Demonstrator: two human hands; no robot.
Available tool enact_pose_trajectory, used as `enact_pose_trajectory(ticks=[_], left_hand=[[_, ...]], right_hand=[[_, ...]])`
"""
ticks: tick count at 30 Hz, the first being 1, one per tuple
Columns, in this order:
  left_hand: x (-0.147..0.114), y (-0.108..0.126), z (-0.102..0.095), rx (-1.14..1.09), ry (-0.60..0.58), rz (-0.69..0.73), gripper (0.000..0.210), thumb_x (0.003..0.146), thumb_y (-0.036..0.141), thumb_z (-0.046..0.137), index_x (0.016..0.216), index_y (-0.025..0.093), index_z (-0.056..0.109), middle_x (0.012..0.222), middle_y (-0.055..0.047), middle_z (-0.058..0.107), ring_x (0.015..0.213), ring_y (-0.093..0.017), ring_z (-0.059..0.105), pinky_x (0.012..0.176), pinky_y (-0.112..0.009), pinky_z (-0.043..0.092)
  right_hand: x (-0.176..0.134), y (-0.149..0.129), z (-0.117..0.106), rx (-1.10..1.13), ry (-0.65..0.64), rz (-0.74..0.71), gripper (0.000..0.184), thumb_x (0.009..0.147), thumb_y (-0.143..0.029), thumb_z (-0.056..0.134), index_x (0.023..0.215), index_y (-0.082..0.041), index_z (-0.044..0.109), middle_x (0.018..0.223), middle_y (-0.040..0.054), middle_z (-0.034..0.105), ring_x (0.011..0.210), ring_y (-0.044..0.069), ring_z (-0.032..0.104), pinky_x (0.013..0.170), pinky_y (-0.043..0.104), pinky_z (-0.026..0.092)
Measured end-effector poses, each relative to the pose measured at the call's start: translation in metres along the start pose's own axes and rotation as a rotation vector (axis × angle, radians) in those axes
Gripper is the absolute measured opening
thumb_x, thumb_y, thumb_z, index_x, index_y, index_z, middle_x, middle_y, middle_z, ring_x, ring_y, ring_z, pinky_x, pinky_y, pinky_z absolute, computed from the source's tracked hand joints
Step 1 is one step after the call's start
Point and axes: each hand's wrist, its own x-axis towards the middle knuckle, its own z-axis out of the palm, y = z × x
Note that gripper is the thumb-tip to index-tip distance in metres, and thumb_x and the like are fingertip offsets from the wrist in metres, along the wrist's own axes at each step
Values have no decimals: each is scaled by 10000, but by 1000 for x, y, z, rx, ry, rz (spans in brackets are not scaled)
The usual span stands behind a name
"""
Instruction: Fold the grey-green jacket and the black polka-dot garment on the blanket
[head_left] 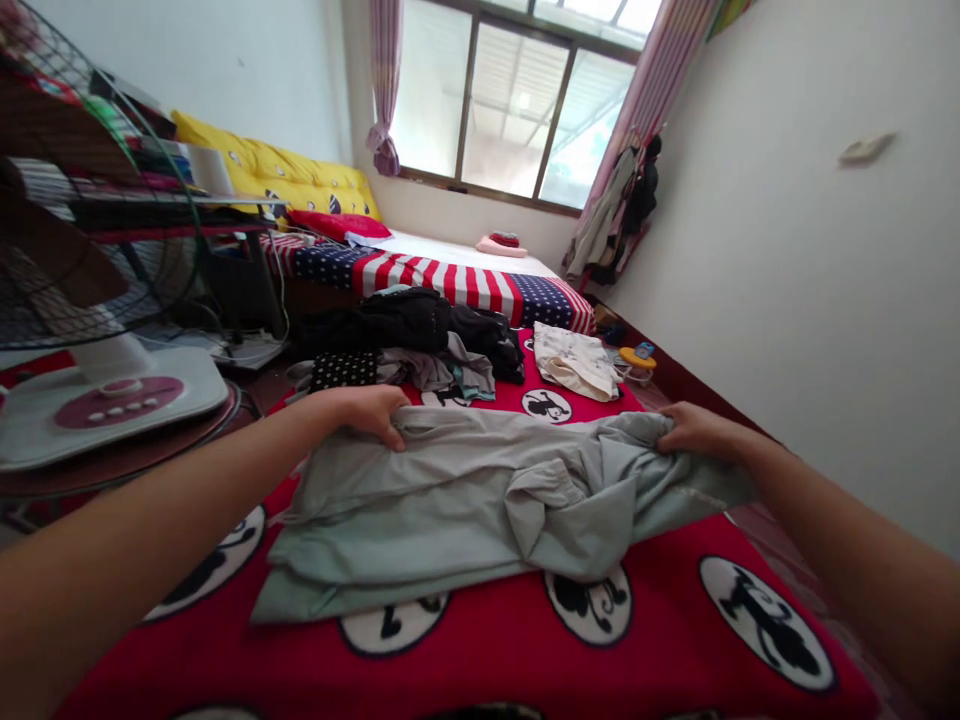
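While the pale grey-green garment of thin, matte cloth point(450, 515) is lying spread across the red blanket printed with white discs and black figures point(667, 600), two bare hands are holding its far edge! The left hand point(373, 412) is pinching near the left end, thumb towards us, fingers curled nearly closed. Over on the other side, the right hand point(699, 432) is closing round a bunched fold, its fingertips partly hidden in cloth. Between them the fabric is sagging and creasing, so we're probably looking at something light, limp and soft, hardly fragile, perhaps a little slippery. That gathered, cuff-like end is lying loose on top, likely snagging or doubling under if ignored. The best hold? Corners and doubled edges are looking the surest, both hands well apart, since a single-layer pinch mid-panel is probably inviting more wrinkles.
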Motion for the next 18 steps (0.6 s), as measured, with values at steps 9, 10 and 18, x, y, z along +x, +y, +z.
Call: enact_pose_trajectory(ticks=[9, 10, 18], left_hand=[[27, 31, 76, 351, 533, 95, 617, 745, 41, 538, 1326, 247, 513, 1453, -128, 432, 1332, -275, 399, 1121, -548, 215], [24, 37, 86, 321, 531, 144, 575, 759, 26, 505, 1288, 249, 550, 1448, -119, 439, 1329, -269, 405, 1128, -550, 212], [9, 127, 136, -58, 414, 519, 690, 800, 254, 619, 1439, 290, 360, 1488, -94, 389, 1344, -262, 389, 1116, -424, 324]], right_hand=[[-82, 21, 62, -295, 281, -80, 434, 755, -333, 618, 1163, -186, 622, 1281, 172, 565, 1178, 344, 540, 943, 509, 455], [-91, 15, 70, -180, 226, -167, 380, 785, -350, 594, 1134, -205, 635, 1263, 147, 580, 1179, 308, 548, 975, 481, 447], [-125, -25, 83, 207, -95, -305, 556, 675, -62, 522, 1177, -272, 637, 1323, 55, 564, 1264, 238, 480, 1090, 443, 339]])
